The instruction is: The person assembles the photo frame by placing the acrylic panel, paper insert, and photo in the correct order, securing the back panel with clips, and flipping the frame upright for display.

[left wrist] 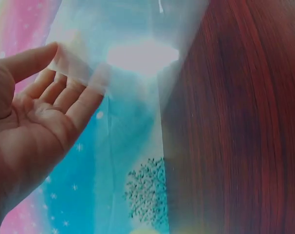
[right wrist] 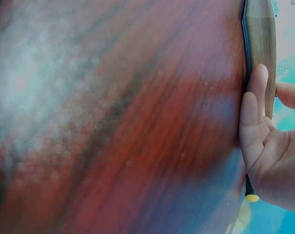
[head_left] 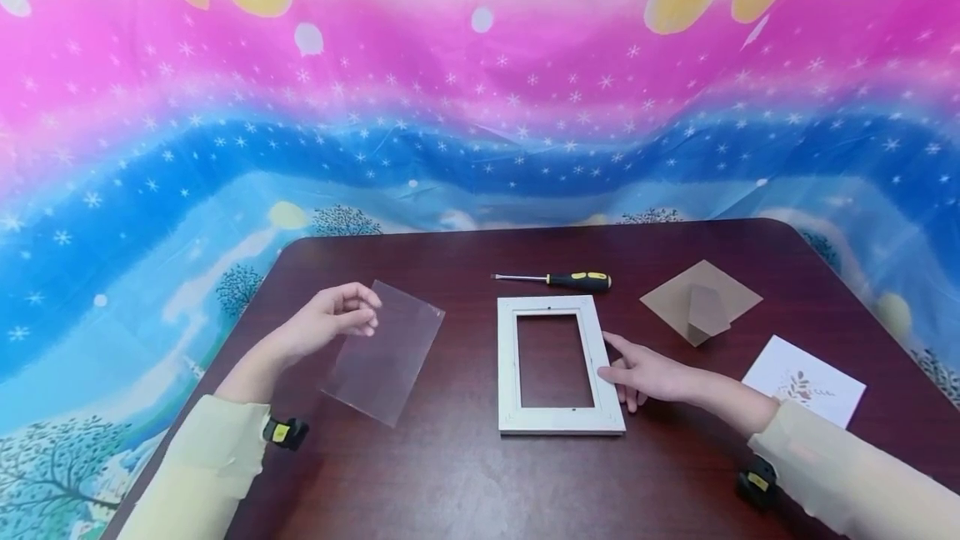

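My left hand [head_left: 341, 315] pinches a thin clear plastic sheet [head_left: 397, 365] by its edge, between thumb and fingers. The sheet hangs tilted at the table's left side; in the left wrist view the clear sheet [left wrist: 138, 29] catches a bright glare. A white picture frame [head_left: 507, 365] with an open centre lies at mid-table. On its right side bar, my right hand [head_left: 645, 371] grips the frame, thumb on top and fingers along the outer edge. The right wrist view has the right hand [right wrist: 279, 146] at the side of the frame [right wrist: 261, 39].
Behind the frame lies a flathead screwdriver [head_left: 577, 280] with a black and yellow handle. To the right are a brown backing board [head_left: 667, 294] with a stand flap and a white card [head_left: 772, 361] with a leaf print, partly behind the right forearm. A printed cloth [head_left: 480, 107] hangs behind the table.
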Motion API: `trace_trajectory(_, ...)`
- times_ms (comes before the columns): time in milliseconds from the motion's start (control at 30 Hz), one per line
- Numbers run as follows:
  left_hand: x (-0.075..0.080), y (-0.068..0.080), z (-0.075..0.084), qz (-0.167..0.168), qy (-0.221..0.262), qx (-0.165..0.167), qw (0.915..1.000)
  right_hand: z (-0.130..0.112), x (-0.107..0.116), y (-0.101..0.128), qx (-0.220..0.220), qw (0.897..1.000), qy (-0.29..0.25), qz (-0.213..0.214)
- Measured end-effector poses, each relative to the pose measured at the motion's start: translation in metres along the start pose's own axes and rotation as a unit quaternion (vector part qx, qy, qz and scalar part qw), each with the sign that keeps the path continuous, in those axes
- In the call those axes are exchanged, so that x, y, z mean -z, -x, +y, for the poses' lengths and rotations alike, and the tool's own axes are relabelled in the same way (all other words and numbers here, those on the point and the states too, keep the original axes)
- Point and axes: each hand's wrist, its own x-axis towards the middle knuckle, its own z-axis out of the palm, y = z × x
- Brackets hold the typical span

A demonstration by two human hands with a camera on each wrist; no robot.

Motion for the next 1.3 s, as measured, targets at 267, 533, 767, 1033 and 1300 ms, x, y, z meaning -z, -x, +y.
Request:
trace_trajectory(267, -0.016, -0.02, 0.009, 0.054, 0.068, -0.035, 0.9956, -0.001, 0.001, 0.0, 0.002, 1.0, 0.003, -0.002)
trace_trajectory(533, -0.038, -0.044, 0.016, 0.074, 0.115, -0.062, 0.9887, 0.001, 0.002, -0.001, 0.008, 1.0, 0.007, -0.003)
trace_trajectory(767, -0.057, -0.066, 0.02, 0.085, 0.148, -0.062, 0.9834, 0.0, 0.003, -0.001, 0.008, 1.0, 0.007, -0.004)
trace_trajectory(1033, -0.078, -0.087, 0.025, 0.093, 0.177, -0.065, 0.9776, 0.002, 0.002, 0.0, 0.005, 1.0, 0.004, -0.005)
trace_trajectory(1300, -0.096, -0.101, 0.028, 0.095, 0.186, -0.048, 0.9768, 0.0, 0.002, -0.001, 0.01, 1.0, 0.005, -0.007)
